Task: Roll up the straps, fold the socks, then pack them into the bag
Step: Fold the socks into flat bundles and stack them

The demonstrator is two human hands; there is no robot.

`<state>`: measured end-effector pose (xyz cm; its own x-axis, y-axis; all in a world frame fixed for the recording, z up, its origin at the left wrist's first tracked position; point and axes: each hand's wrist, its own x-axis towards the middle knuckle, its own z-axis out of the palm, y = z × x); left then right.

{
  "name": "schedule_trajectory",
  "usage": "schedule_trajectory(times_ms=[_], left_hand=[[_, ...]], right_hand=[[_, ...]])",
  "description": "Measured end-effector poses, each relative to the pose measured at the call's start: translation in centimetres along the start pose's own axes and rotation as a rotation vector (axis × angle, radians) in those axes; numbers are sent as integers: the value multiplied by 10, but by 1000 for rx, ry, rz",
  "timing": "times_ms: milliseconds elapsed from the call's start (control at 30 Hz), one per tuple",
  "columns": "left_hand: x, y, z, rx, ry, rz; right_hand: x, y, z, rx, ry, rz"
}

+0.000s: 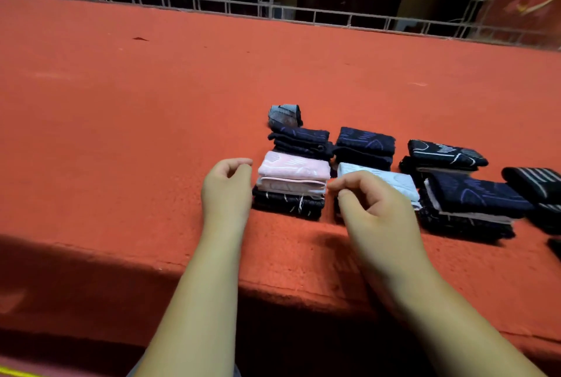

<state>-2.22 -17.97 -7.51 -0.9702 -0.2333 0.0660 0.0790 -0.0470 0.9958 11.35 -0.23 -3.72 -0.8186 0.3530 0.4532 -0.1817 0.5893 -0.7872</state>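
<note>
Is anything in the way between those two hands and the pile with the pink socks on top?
Nothing visible. The left hand is just left of the pink-topped pile, the right hand just right of it; only bare red tabletop lies between.

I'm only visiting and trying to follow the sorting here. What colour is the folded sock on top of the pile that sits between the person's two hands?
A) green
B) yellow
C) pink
C: the folded sock topping the pile between the left hand and the right hand is pale pink, with dark socks stacked under it.
</note>
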Motion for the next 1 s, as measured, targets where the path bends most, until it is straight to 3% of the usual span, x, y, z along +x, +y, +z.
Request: schedule_trajectory(times_ms=[233, 633, 867, 1000], left_hand=[[21, -3, 4, 26, -147, -111], [58, 8, -13, -267, -244, -454], [60, 3, -3, -157, -237, -401], [61, 3, 0, -136, -231, -402]], right_hand=[[91, -28, 19, -172, -81, 10], [268, 22, 107, -460, -285, 168], [288, 28, 128, -532, -536, 296], [294, 38, 136, -591, -543, 336]])
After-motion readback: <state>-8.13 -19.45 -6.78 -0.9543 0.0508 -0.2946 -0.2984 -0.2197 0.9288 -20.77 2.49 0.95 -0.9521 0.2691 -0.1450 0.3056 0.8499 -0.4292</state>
